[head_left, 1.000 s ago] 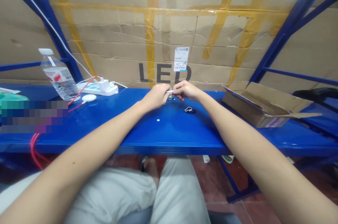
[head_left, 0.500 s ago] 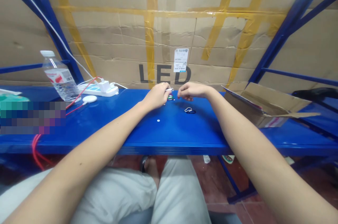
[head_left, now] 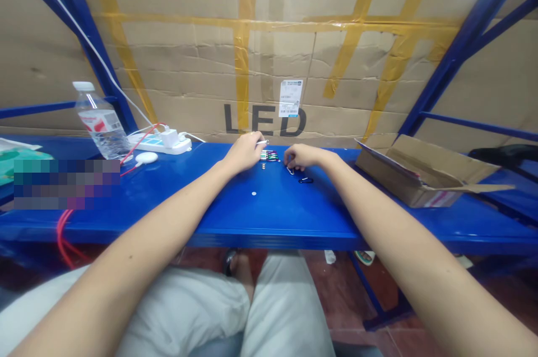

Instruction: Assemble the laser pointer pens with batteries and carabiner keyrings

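My left hand is closed around a slim silver-white piece that sticks out past the fingertips; its kind is not clear. Just below those fingers lies a row of colourful carabiners, partly covered by the hand. My right hand has its fingers bent down in a pinch on a silver carabiner at the tabletop. A black carabiner lies close by, below the right hand. Small gold-coloured bits sit near the row, and a white round disc lies nearer to me.
On the blue table, an open cardboard box stands at right. A water bottle, a power strip and a white round device with red cable are at left. A large taped carton stands behind.
My right hand has come down and closed on the silver carabiner, drawing it away from the black one. My left hand has shifted slightly left, uncovering more of the colourful row.
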`<state>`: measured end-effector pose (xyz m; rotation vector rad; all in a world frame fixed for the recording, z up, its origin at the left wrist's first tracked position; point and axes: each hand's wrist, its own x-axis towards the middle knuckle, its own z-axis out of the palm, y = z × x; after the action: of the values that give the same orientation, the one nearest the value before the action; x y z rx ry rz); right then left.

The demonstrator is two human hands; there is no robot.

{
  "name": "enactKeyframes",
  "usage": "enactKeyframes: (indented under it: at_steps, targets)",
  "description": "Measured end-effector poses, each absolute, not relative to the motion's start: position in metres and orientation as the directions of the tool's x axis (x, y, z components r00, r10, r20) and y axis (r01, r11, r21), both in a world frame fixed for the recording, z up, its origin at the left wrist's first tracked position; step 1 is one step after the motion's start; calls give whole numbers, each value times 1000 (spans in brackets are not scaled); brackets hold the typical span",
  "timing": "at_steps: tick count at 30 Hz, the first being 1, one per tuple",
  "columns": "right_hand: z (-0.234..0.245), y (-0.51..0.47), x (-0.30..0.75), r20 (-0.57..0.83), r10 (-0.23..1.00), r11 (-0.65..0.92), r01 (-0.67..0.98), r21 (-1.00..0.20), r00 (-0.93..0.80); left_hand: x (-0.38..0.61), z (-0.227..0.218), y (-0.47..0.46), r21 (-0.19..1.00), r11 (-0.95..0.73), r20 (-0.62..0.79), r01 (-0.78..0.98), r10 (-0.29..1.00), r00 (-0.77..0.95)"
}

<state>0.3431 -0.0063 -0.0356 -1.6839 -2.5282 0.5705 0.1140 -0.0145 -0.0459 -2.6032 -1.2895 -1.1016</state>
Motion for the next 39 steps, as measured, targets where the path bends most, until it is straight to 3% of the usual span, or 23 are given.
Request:
enactKeyframes:
  at_steps: [4,6,9,12,18,24,28,33,36,39]
  targets:
    - [-35,-16,323,58,911,413,897,-157,-409,112,-47,-11,270,-641,614,718,689,385]
    - [-33,-19,318,37,926,377,920,-102,-376,111,-48,-10,277,-637,612,719,694,379]
    - [-32,-21,317,-102,932,337,934,-116,-349,110,-49,-9,292,-635,601,716,704,379]
    - [-35,-20,320,-139,905,375,908,-186,-402,110,-49,-8,298,-632,594,715,709,379]
    - [-41,-15,322,33,883,467,872,-148,-467,110,-49,-8,282,-625,576,728,717,392]
    - [-50,-8,319,75,864,480,770,-420,-498,110,-50,-11,245,-670,534,701,696,480]
    - [-58,-6,318,116,868,468,715,-519,-484,109,-53,-8,220,-671,494,708,702,513]
    - [-63,0,316,182,893,415,595,-689,-412,113,-56,-9,327,-646,478,690,742,470]
    - [-65,4,313,277,888,447,545,-709,-367,115,-56,-11,389,-617,485,684,769,418]
    - [-67,8,312,410,828,561,585,-586,-384,114,-56,-11,382,-589,486,712,783,388]
